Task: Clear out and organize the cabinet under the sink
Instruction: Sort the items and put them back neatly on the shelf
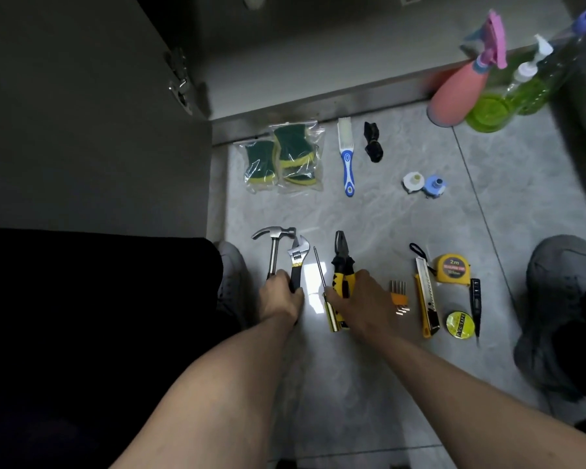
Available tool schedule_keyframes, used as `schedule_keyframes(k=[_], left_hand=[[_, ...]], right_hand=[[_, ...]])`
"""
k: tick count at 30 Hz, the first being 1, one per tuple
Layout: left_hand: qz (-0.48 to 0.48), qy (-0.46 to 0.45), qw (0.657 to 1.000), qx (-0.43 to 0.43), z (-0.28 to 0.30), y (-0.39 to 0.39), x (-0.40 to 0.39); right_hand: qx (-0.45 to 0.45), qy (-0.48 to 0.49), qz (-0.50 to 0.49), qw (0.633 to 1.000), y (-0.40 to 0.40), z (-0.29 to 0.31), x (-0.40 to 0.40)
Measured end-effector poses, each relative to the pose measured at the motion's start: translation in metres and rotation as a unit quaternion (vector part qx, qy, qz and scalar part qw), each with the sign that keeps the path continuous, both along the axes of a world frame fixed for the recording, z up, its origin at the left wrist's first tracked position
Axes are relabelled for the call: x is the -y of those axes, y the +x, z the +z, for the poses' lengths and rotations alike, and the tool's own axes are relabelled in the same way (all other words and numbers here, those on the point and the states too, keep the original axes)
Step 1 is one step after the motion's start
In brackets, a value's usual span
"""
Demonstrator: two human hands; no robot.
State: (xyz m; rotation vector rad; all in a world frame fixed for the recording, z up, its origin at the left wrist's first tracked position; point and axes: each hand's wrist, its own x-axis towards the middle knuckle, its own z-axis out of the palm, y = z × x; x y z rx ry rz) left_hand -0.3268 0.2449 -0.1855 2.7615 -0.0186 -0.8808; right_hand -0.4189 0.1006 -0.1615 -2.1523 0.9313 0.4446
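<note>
1. The left hand (279,294) curls round the handles of the hammer (274,243) and the wrench (296,257), both lying on the floor (369,211).
2. The right hand (361,297) grips the pliers (342,265), just right of the wrench; the screwdriver (320,272) lies between them.
3. Beyond the wrench lie bagged sponges (285,157) and a brush (347,157).

Both forearms are bare to the lower frame edge; no sleeves, watch or rings are visible on the left hand (279,296) or right hand (362,299). Legs are clothed in black trousers (82,333). Footwear is grey lace-up trainers: the left shoe (232,279) is partly hidden, the right shoe (555,299) largely in view.
</note>
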Motion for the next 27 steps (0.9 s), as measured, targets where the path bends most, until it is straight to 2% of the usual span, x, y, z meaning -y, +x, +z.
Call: schedule_keyframes(k=[6,10,15,21,27], left_hand=[[0.025,-0.008,0.996,0.090,0.010,0.002,-0.011],[0.030,0.031,0.997,0.056,0.007,0.017,-0.019],[0.057,0.015,0.997,0.052,0.002,0.018,-0.022],[0.095,0.000,0.994,0.046,0.001,0.020,-0.026],[0.094,0.030,0.995,0.030,0.002,0.027,-0.025]], right_hand=[[0.006,0.019,0.005,1.000,-0.003,-0.003,-0.015],[0.038,0.040,-0.014,0.998,-0.001,-0.002,-0.023],[0.008,0.037,0.040,0.998,0.003,-0.008,-0.026],[0.030,0.024,0.028,0.999,0.005,-0.011,-0.034],[0.013,0.034,0.047,0.998,0.010,-0.010,-0.042]])
